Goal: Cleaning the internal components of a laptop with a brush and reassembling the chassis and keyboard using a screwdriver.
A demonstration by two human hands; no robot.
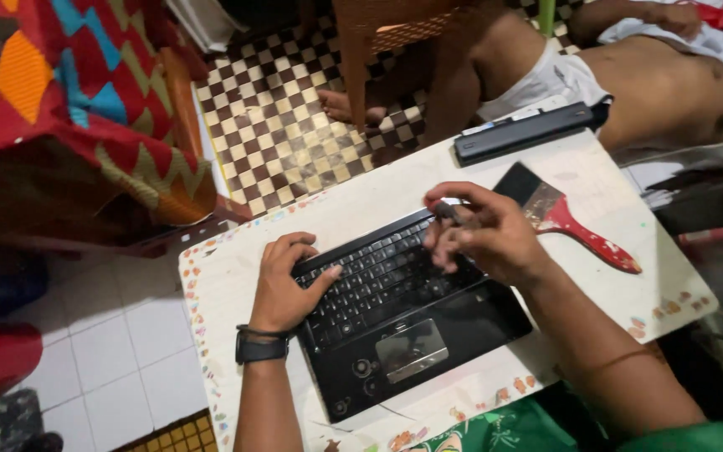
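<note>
I've got the black laptop base [395,310] on the white table [604,192]; my left hand [282,280] clamps its left edge, thumb on keys, while my right hand [479,234] pinches a small dark tool [448,212] above the keyboard's top edge.

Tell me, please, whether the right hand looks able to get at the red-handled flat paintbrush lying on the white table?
Probably yes: the red-handled flat paintbrush lies just beyond the right hand on the white table, with nothing between them.
</note>
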